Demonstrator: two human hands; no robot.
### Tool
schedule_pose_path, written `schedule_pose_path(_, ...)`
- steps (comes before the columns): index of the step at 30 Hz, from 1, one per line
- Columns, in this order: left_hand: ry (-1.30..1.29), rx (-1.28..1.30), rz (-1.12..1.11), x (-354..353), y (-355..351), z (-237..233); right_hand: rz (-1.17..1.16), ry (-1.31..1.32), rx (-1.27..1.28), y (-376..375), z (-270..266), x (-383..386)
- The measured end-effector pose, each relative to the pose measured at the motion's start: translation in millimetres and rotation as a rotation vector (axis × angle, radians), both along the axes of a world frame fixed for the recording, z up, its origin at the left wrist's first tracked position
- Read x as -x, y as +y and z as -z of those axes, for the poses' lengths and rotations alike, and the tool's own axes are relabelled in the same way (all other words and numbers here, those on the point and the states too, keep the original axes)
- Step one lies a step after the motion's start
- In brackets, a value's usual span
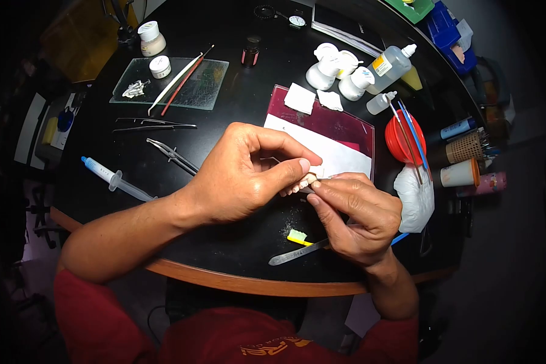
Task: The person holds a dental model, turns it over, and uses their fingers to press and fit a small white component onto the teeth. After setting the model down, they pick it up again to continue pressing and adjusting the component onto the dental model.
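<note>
A small cream-coloured dental model (296,187) with a row of teeth is between my two hands over the black table. My left hand (249,176) is closed on it from above, thumb and forefinger pinched at its top. From the right, the fingertips of my right hand (361,212) are closed at its near right end. My fingers hide much of the model. Below it lie white crumbs, a yellow toothbrush (298,238) and a flat metal blade (290,255). Behind my hands, white paper (346,159) rests on a dark red plate (361,130).
A glass slab (200,91) holds a jar and two thin tools. Metal tweezers (173,155) and a syringe (112,176) lie left. White bottles (321,76) stand behind. At right are a red bowl (400,139), brushes and white tissue (414,203).
</note>
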State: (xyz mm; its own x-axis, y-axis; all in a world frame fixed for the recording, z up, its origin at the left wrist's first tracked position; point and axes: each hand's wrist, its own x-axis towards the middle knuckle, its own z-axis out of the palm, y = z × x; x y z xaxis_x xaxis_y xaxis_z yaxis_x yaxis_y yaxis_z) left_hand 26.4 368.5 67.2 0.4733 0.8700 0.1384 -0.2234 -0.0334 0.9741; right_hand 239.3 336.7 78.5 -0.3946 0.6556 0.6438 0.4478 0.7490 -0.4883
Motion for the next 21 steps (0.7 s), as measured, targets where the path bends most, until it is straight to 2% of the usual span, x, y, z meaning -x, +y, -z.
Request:
schedule_pose_path(17, 0.002, 0.083, 0.009, 0.1, 0.6, -3.5, 0.014, 0.001, 0.006, -0.1, -3.4, -1.2)
schedule_pose_path(21, -0.07, 0.113, 0.027, -1.6, -1.8, 0.4, 0.019, 0.038, 0.054, 0.9, -5.0, -3.6)
